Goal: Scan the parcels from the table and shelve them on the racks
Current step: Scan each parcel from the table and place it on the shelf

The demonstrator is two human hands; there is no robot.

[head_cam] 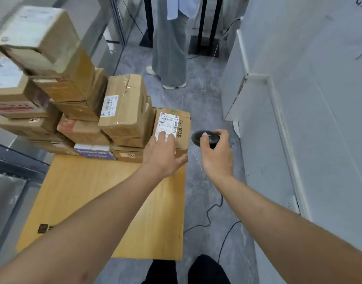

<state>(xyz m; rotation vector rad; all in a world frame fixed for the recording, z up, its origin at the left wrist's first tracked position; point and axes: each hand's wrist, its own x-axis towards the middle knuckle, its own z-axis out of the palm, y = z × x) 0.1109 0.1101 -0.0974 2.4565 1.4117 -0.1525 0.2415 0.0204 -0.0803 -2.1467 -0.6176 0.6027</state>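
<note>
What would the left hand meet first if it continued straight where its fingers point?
Its fingers already rest on the labelled box; further on, probably the taller box behind, though depth is unclear.

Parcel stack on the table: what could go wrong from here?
1. The corner parcel under the left hand sits at the table edge; a push could tip it off.
2. The tall stack beside it leans unevenly and may topple if disturbed.
3. The scanner cable trails by the feet, a possible snag.

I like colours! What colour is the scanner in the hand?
Black, seen from the head view: the scanner held by the right hand.
</note>
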